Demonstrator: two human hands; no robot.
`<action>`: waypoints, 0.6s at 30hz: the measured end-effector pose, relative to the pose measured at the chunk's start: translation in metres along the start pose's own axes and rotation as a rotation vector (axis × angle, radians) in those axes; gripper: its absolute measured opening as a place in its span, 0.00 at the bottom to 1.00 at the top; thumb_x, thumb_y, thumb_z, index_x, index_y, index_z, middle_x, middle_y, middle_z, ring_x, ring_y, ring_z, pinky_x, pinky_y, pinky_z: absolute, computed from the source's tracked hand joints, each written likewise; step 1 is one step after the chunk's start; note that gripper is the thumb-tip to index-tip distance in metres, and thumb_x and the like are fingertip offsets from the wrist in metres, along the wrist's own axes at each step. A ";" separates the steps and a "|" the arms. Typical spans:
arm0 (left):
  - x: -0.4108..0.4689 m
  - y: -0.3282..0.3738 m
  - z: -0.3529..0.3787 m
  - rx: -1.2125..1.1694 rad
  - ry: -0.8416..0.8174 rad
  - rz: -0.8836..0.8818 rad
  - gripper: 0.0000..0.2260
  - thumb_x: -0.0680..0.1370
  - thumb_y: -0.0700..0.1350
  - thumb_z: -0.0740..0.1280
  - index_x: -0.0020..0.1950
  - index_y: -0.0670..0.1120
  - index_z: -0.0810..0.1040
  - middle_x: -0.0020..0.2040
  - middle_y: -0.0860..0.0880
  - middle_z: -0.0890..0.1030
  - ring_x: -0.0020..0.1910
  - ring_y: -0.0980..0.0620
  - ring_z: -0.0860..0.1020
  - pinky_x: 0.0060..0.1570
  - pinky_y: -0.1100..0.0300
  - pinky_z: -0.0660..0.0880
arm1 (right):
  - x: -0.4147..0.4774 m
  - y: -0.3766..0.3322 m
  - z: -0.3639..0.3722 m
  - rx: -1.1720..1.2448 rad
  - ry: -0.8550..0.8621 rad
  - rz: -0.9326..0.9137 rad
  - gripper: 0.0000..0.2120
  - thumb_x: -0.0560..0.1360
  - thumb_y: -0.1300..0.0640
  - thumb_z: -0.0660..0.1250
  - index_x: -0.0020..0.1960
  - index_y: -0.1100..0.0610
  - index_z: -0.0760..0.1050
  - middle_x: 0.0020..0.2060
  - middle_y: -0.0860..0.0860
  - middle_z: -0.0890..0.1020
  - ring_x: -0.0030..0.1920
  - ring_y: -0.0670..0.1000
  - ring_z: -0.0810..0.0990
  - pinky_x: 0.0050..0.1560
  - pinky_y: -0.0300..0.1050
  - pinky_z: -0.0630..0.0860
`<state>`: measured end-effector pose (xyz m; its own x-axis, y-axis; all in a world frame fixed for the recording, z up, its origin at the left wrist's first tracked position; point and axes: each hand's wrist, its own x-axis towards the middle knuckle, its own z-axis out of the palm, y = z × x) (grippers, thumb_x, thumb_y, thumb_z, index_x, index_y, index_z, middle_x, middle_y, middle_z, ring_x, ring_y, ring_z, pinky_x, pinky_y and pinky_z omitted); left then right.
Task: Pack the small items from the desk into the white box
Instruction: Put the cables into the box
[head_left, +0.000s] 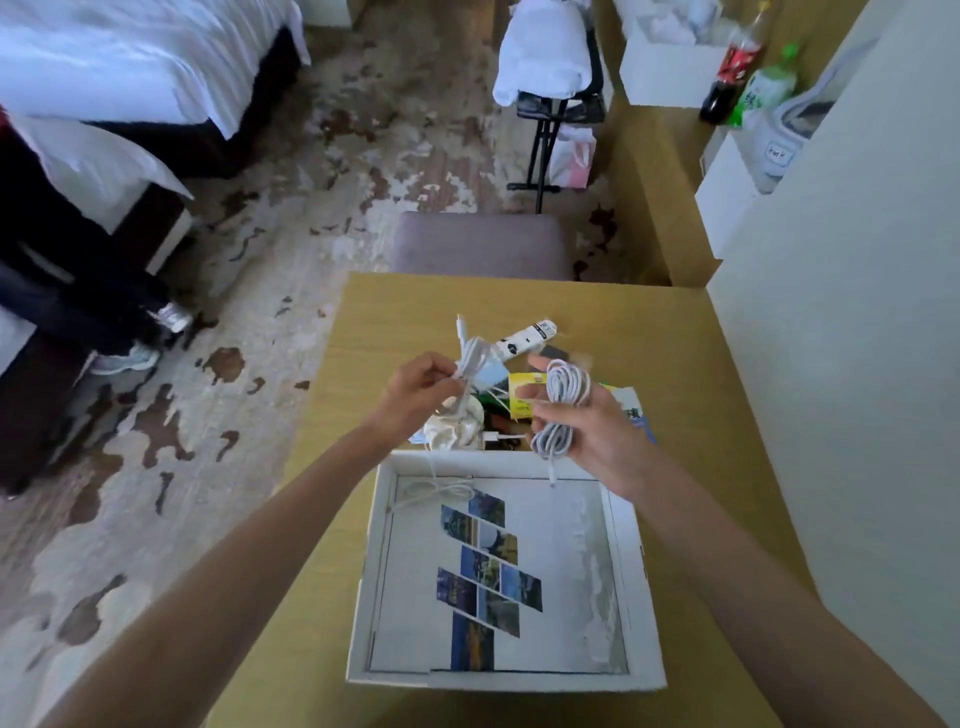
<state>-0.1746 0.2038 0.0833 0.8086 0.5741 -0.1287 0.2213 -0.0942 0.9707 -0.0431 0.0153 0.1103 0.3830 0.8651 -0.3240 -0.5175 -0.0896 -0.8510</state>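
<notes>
The open white box (366, 597) sits on the wooden desk (691, 374) in front of me, with a photo-printed sheet on its floor and a loop of thin white cord in its far left corner. My left hand (415, 395) pinches a white charger with its cable (480, 364) above the pile of small items. My right hand (587, 421) holds a coiled white cable (563, 400) wound round its fingers, one end dangling over the box's far edge. The pile behind holds a white tube (527, 338), a yellow packet (519, 397) and a cream pouch (457, 431).
A grey stool (478, 244) stands at the desk's far edge. A white wall (857, 364) runs along the right. A bed (130, 78) and patterned carpet lie to the left. A person's shoes (130, 358) show near the bed. Bottles and white boxes sit far right.
</notes>
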 end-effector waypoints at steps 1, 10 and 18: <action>-0.010 0.001 -0.009 -0.029 0.021 -0.003 0.09 0.76 0.32 0.65 0.41 0.46 0.74 0.34 0.48 0.75 0.28 0.63 0.74 0.31 0.70 0.71 | -0.002 0.003 0.011 -0.170 -0.023 -0.022 0.26 0.73 0.71 0.67 0.67 0.53 0.70 0.47 0.53 0.81 0.38 0.49 0.78 0.42 0.46 0.79; -0.082 -0.015 -0.068 -0.063 0.122 0.011 0.03 0.78 0.38 0.64 0.46 0.46 0.72 0.41 0.49 0.75 0.33 0.55 0.76 0.34 0.58 0.78 | -0.016 0.090 0.083 -1.758 -0.296 -0.480 0.30 0.73 0.63 0.64 0.73 0.52 0.61 0.62 0.54 0.75 0.57 0.56 0.76 0.52 0.52 0.75; -0.110 -0.037 -0.092 -0.037 0.068 0.002 0.03 0.79 0.41 0.62 0.48 0.46 0.68 0.46 0.50 0.85 0.33 0.56 0.79 0.31 0.57 0.72 | 0.001 0.157 0.098 -2.116 -0.268 -0.491 0.37 0.67 0.63 0.74 0.72 0.57 0.63 0.59 0.58 0.76 0.55 0.59 0.79 0.51 0.56 0.77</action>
<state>-0.3217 0.2193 0.0804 0.7698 0.6280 -0.1141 0.1984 -0.0656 0.9779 -0.1986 0.0503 0.0166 0.0025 0.9938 -0.1112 0.9990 0.0025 0.0453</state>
